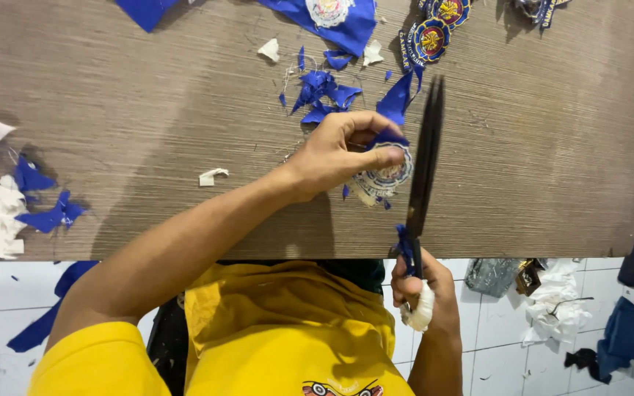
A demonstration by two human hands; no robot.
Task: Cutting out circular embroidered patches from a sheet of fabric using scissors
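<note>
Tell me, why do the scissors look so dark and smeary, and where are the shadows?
In the head view, the scissors look dark and slightly blurred, their blades soft-edged, while the left hand and the round patch it pinches are sharper. That arm's soft shadow spreads over the wooden table. The right hand sits dimmer below the table edge.

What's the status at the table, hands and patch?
Left hand pinching round embroidered patch over table. Right hand gripping black scissors, blades beside patch edge. Blue fabric scraps scattered behind; nothing blocking.
</note>
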